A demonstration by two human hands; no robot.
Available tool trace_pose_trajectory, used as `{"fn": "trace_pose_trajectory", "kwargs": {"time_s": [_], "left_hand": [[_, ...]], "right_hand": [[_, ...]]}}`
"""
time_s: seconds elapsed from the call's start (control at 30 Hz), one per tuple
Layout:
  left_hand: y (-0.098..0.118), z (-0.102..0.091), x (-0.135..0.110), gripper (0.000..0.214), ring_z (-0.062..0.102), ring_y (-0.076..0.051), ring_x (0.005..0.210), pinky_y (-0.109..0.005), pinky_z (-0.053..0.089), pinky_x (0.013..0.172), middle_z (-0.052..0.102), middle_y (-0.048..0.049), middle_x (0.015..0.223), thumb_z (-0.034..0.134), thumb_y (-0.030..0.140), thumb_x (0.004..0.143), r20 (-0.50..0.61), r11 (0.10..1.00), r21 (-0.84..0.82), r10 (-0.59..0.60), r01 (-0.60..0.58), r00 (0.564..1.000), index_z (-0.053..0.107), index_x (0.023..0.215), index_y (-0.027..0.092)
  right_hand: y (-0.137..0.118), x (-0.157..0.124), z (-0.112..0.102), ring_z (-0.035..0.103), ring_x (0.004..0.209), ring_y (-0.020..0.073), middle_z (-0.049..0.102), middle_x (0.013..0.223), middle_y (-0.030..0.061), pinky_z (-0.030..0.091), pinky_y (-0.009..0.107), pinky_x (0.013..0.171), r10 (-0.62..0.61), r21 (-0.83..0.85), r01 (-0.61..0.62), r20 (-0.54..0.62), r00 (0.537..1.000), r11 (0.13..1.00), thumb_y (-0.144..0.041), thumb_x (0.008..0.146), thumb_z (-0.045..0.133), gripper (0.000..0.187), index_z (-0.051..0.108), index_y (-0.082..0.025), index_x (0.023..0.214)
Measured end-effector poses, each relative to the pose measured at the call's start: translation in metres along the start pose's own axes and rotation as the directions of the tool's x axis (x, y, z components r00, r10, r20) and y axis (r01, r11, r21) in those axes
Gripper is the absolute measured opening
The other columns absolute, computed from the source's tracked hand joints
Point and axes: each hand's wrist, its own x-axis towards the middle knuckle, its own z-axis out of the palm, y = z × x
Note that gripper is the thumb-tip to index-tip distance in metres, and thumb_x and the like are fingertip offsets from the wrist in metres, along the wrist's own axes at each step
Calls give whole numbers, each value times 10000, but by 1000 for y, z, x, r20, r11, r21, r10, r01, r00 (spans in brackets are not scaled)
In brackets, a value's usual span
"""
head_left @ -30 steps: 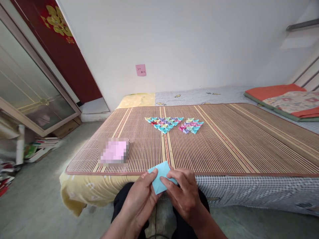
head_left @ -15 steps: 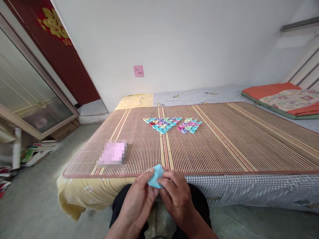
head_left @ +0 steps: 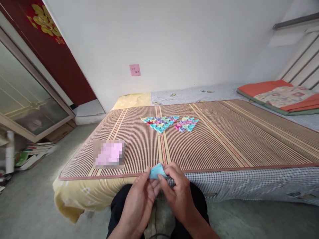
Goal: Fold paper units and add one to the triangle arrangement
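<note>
White wall (head_left: 186,43) rises behind a bed (head_left: 234,184) covered by a striped mat (head_left: 211,146). With the clock centred on the hands, a framed glass panel (head_left: 27,86) leans at ten o'clock; a blurred shape shows low in it, inside or reflected, I cannot tell. Printed matter (head_left: 32,154) lies stacked on the floor (head_left: 79,146) at nine, and folded orange bedding (head_left: 281,97) rests at two.

Between eleven and twelve, a pink note (head_left: 135,70) on the wall bears two short lines of handwriting, too small to read with confidence. Past ten, a gold character (head_left: 45,21) stands out on a dark red panel (head_left: 67,76), cut by the edge of view.

Straight ahead at twelve, small folded paper pieces (head_left: 159,123) of many colours make a triangle pointing toward six; at one sits a smaller cluster (head_left: 186,123). A pixelated pink item (head_left: 109,154) lies between nine and ten.

Held just over the mat's near edge, a folded blue paper (head_left: 157,171) has its long axis near nine-to-three, its peak toward twelve. Left hand (head_left: 142,196) and right hand (head_left: 178,187) each have a thumb-and-finger grip clamped on it, one per end; some fingers are hidden beneath.
</note>
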Motion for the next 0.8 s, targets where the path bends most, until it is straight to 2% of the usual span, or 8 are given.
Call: {"fn": "trace_pose_trajectory", "kwargs": {"time_s": [0.13, 0.27, 0.4, 0.63, 0.8], "left_hand": [[-4, -1, -2, 162, 768, -253, 1022, -324, 619, 944, 827, -125, 1024, 864, 251, 815, 75, 995, 78, 48, -54, 996, 821, 904, 122], [-6, 1, -3, 285, 744, -289, 1107, -347, 598, 988, 832, -117, 1020, 934, 295, 721, 112, 983, 157, 82, -99, 990, 847, 945, 142], [-7, 3, -2, 325, 739, -300, 1116, -358, 595, 989, 833, -122, 1022, 936, 325, 711, 86, 978, 177, 101, -115, 991, 855, 971, 148], [-11, 1, 2, 336, 752, -306, 1076, -379, 609, 957, 834, -119, 986, 947, 320, 686, 67, 974, 191, 114, -125, 991, 859, 963, 152], [-14, -1, 5, 318, 747, -293, 1071, -358, 607, 941, 832, -113, 991, 937, 325, 702, 66, 969, 204, 127, -138, 990, 859, 958, 154]], "right_hand": [[-2, 3, -2, 612, 843, 191, 605, 879, 17, 501, 309, 749, 33, 15, -33, 8, 999, 999, -162, 979, 576, 201, 537, -231, 793], [-3, 4, -2, 631, 859, 194, 614, 881, 20, 517, 309, 776, 37, 13, -37, 4, 999, 999, -153, 964, 590, 200, 552, -232, 784], [-1, 5, -1, 655, 904, 204, 645, 921, 31, 514, 314, 810, 63, 14, -63, 11, 998, 998, -156, 951, 613, 190, 575, -232, 781], [1, 7, -4, 648, 870, 197, 624, 888, 24, 498, 304, 782, 77, 6, -77, 34, 996, 997, -142, 917, 626, 193, 553, -223, 757], [2, 8, -5, 646, 899, 204, 609, 894, 30, 493, 314, 795, 84, 4, -84, 63, 994, 996, -143, 927, 615, 205, 539, -222, 754]]}}
